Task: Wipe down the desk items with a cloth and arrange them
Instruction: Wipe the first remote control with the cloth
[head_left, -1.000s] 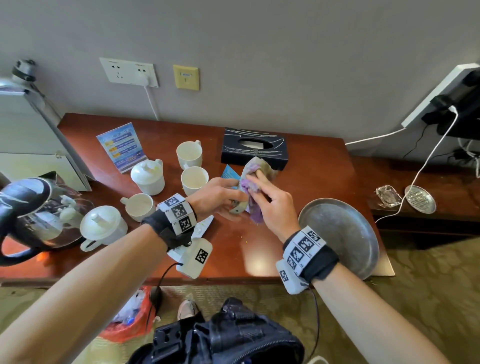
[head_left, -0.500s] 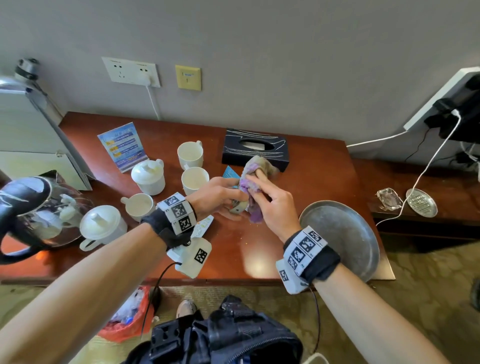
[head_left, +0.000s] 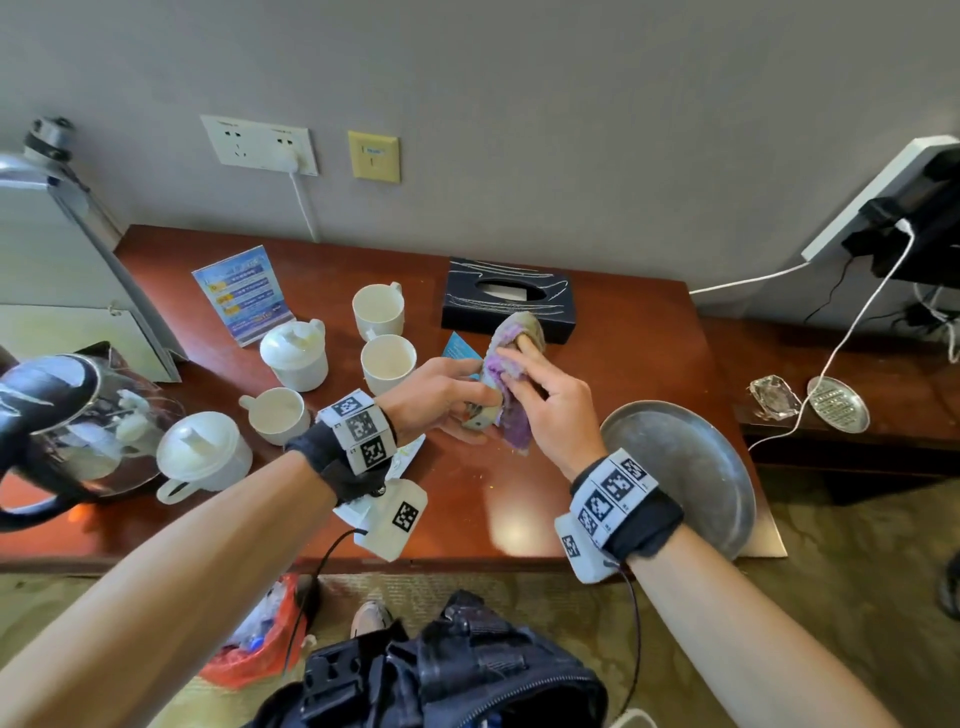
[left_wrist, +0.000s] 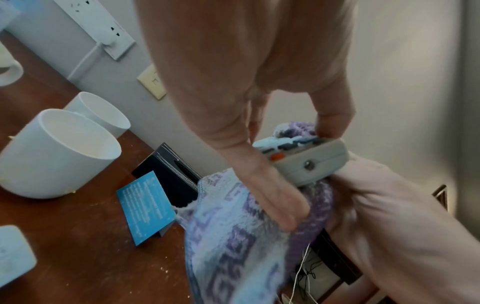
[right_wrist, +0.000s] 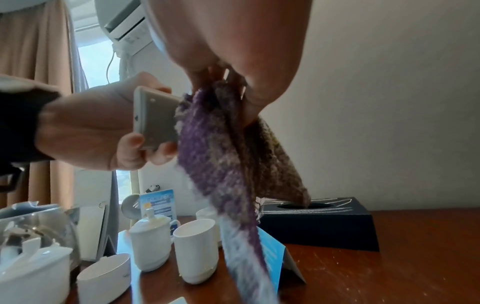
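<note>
Above the middle of the desk (head_left: 639, 332), my left hand (head_left: 467, 395) grips a grey remote control (head_left: 475, 418) at its lower end. My right hand (head_left: 524, 374) holds a purple and white cloth (head_left: 511, 426) wrapped over the remote's upper part, fingers pressing on it. In the left wrist view the remote (left_wrist: 309, 162) shows its buttons between my thumb and fingers, with the cloth (left_wrist: 233, 236) hanging below. The right wrist view shows the remote's back (right_wrist: 153, 121) and the cloth (right_wrist: 215, 154) draped from my right hand.
Two open white mugs (head_left: 387, 361), a small cup (head_left: 278, 415) and two lidded cups (head_left: 296, 353) stand at the left. A black tissue box (head_left: 506, 299) sits behind the hands, a round metal tray (head_left: 685, 467) at right, a glass kettle (head_left: 67, 415) at far left.
Both hands stay in almost the same place over the desk. My right fingers shift slightly on the cloth over the remote.
</note>
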